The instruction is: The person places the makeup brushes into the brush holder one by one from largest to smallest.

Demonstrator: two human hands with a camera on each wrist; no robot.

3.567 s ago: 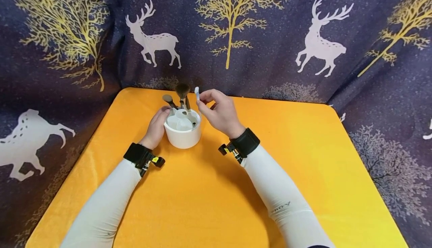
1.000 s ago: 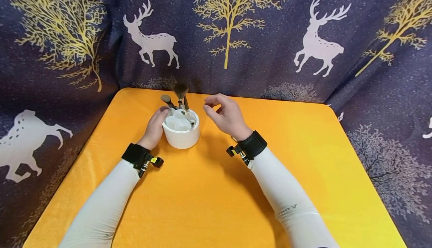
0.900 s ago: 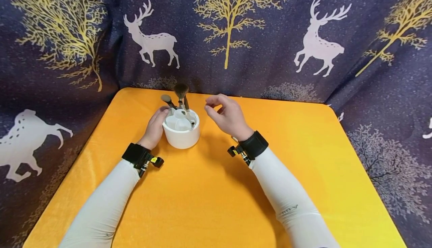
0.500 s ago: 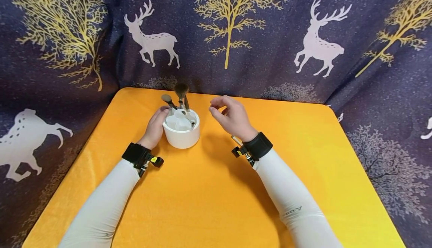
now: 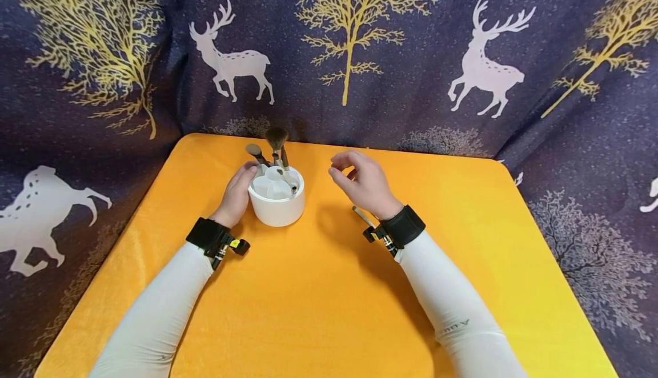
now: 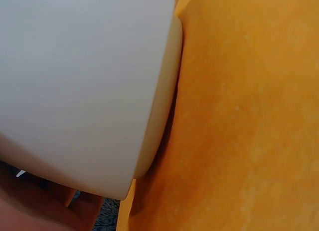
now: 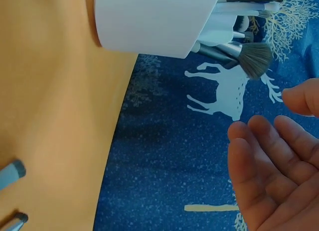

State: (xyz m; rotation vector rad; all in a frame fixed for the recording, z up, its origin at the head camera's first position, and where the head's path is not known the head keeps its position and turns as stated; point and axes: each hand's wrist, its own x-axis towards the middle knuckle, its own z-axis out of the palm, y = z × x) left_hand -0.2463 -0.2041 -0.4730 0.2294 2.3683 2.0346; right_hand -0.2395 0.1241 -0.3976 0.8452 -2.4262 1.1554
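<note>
A white round makeup brush holder (image 5: 278, 209) with inner compartments stands on the table in the head view. Several makeup brushes poke out of it, among them a large fluffy dark one (image 5: 277, 137) and a flat-topped one (image 5: 254, 150). My left hand (image 5: 236, 194) holds the holder's left side; the left wrist view shows its fingers (image 6: 84, 208) partly hidden behind the white wall (image 6: 75, 81). Right of the holder, my right hand (image 5: 366, 183) hovers apart from it, fingers loosely bent, holding nothing. The right wrist view shows that palm (image 7: 284, 176) bare.
Below my right wrist a slim brush (image 5: 364, 217) lies on the orange-covered table (image 5: 308, 298). In the right wrist view, a light blue brush (image 7: 10, 174) and a dark-tipped brush (image 7: 19, 218) lie on the cloth. A deer-patterned dark curtain (image 5: 390, 121) hangs behind.
Earlier my right hand pinched a small pale-blue brush beside the holder; now it is without it and has drifted right and nearer me, uncovering a brush on the table. My left hand stays put.
</note>
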